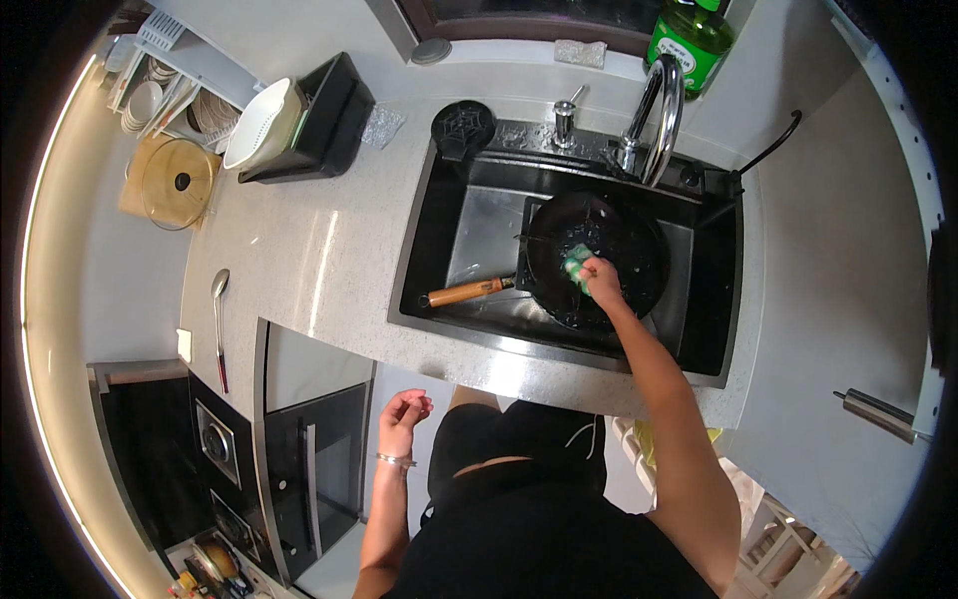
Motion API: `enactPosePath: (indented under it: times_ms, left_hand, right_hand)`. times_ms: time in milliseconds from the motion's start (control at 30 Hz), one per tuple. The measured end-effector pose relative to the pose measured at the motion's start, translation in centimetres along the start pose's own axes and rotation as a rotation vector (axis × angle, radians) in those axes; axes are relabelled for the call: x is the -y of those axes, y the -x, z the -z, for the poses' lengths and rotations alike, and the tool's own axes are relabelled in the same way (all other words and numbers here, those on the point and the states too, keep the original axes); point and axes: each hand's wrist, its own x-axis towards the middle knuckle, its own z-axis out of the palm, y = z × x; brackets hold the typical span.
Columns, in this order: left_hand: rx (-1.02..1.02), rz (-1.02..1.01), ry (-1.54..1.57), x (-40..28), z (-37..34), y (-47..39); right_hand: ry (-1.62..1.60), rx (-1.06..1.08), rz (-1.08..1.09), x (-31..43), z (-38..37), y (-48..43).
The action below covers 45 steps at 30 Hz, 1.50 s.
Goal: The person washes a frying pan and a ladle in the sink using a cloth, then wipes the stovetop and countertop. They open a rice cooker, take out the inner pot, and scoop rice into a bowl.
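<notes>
My right hand (601, 280) grips a green-and-white scrubbing cloth or sponge (576, 263) and presses it against the inside of a black wok (632, 232). The wok sits in a dark rectangular sink (486, 217), its inner surface wet with suds. A wooden handle (468, 292) points left from the wok toward the sink's left wall. In front of the counter edge, my left hand (404, 412) hangs in the air with its fingers curled loosely; it holds nothing and wears a bangle at the wrist.
A chrome faucet (660, 123) arches over the sink's back rim beside a soap dispenser pump (564, 123). Behind it stands a large green bottle (688, 49). Leftward on the counter are a black bin (333, 123), a white colander (262, 123), a glass lid (179, 198) and a spoon (219, 322).
</notes>
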Motion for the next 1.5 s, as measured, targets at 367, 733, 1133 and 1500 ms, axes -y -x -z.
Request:
enactPosePath:
  times_ms: [367, 733, 1133, 1500]
  left_hand:
    - [-0.096, 0.073, -0.034, 0.6, 1.0, 0.5]
    - [-0.049, 0.053, -0.018, -0.3, 0.1, -0.5]
    - [-0.099, 0.047, 0.005, 0.0, 0.6, -0.7]
    - [-0.045, 0.115, 0.018, 1.0, 0.0, -1.6]
  right_hand:
    - [0.259, 0.403, -0.109, -0.9, 3.1, -2.1]
    - [-0.082, 0.611, 0.024, 0.0, 0.8, -4.9]
    - [1.008, 0.816, 0.788, 6.2, 4.2, -4.0]
    - [0.044, 0.339, -0.092, 1.3, -3.3, -3.9]
